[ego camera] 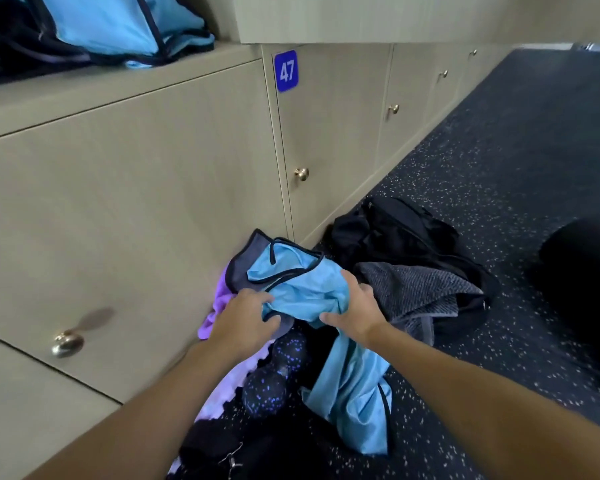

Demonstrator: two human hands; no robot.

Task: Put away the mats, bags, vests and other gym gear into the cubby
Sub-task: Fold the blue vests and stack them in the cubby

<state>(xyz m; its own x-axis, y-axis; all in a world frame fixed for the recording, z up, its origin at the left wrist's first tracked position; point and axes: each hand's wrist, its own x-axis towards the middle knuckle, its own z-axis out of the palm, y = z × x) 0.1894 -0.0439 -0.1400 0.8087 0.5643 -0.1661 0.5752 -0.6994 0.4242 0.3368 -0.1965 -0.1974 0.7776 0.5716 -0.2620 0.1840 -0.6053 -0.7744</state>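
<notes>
Both hands grip one blue vest (305, 292) above the floor pile. Left hand (246, 317) pinches its near edge, fingers curled into the cloth; right hand (355, 310) clamps the other side, thumb under, fingers over. Vest has dark trim; its lower half hangs down toward the floor (499, 168).

Under and around it: purple cloth (215, 306) against the lockers, black speckled roller (274, 372), grey towel (416, 292) lying on a black bag (388, 226). Pale ridged mat (229, 379) beside the roller.

Cubby (118, 74), upper left, open shelf, already holds more blue vests (118, 26) and dark gear.

Writing: blue plate (286, 71) on a locker door, white "47". Brass knobs (67, 342) on the doors. No brand legible on any item.
</notes>
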